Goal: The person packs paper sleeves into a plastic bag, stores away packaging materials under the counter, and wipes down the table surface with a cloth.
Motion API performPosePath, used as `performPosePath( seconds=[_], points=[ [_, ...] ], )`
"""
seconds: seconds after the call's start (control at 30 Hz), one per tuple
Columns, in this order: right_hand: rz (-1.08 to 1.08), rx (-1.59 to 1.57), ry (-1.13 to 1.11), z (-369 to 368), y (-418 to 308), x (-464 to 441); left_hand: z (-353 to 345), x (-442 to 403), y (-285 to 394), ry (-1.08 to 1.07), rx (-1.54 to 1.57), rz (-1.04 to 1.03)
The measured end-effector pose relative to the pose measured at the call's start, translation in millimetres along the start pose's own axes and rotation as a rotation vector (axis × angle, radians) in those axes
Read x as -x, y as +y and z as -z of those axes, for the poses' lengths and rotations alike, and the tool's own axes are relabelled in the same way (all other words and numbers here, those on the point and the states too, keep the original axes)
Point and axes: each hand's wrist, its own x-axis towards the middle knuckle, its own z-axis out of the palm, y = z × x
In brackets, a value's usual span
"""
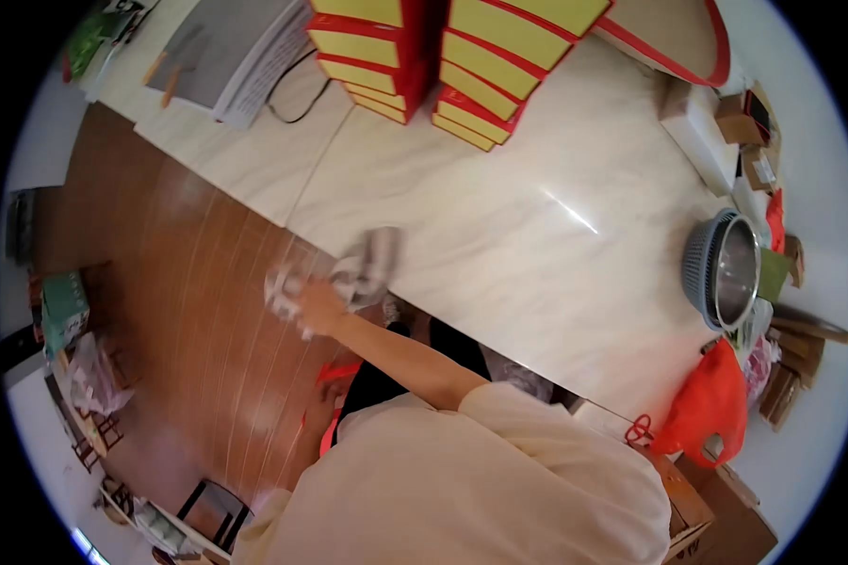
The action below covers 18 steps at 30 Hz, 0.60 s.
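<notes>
My right hand [320, 309] is closed on a crumpled grey-and-white checked cloth [379, 259], smeared by motion. It reaches across my body to the near edge of the pale marbled table [499, 226], and part of the cloth overlaps that edge. Lower down, by my lap, is my left hand [328, 388], small and dim in view. Its fingers look closed against a bright red thing [341, 371], whose kind I cannot make out.
Stacked red-and-yellow boxes [499, 66] stand at the table's far side, beside a grey printed sheet [221, 56] and a black cord. On the right are a steel bowl in a grey basket [702, 268], a red plastic bag [711, 405] and red-handled scissors [639, 430].
</notes>
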Motion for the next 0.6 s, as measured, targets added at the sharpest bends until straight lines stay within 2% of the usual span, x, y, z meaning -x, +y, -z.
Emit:
performPosePath(
  seconds=[0.07,0.1,0.13,0.2,0.23,0.27,0.33,0.4,0.43,0.5,0.57,0.6],
  points=[
    [0.248,-0.287,-0.124,-22.2,-36.4,3.0,9.6,3.5,6.4,0.034,0.092,-0.093],
    [0.389,-0.417,-0.194,-27.8,-50.3,-3.8,14.1,-3.4,-29.3,0.114,-0.008,-0.209],
    [0.276,-0.415,-0.071,-3.9,-55.6,-10.2,22.0,0.6,-39.4,0.152,0.019,-0.216],
    [-0.107,-0.384,0.125,36.9,-28.5,-20.3,26.0,13.3,-59.5,0.184,0.099,-0.028],
    [-0.394,-0.352,0.1,88.5,-26.4,-34.7,27.9,18.2,-89.8,0.201,0.132,-0.026],
    [-0.383,-0.226,0.384,83.0,10.1,-44.1,28.1,19.4,-130.6,0.197,0.122,-0.006],
    [-0.464,0.083,0.587,106.2,54.7,-72.9,26.8,27.7,-154.8,0.209,0.141,0.019],
    [-0.739,0.219,0.472,112.8,66.1,-101.8,34.7,46.8,-144.9,0.139,0.109,0.456],
    [-0.718,0.227,0.462,101.9,57.0,-115.1,30.8,50.4,-168.7,0.145,0.131,0.461],
    [-0.656,0.437,0.338,71.7,38.8,-139.9,26.3,59.9,-214.3,0.205,0.293,0.393],
    [-0.071,0.445,0.382,6.2,14.1,-168.2,30.1,68.2,-211.7,0.258,0.389,0.356],
    [0.081,0.533,0.324,-31.7,-9.7,-166.7,30.2,74.7,-213.0,0.307,0.473,0.313]
  ],
)
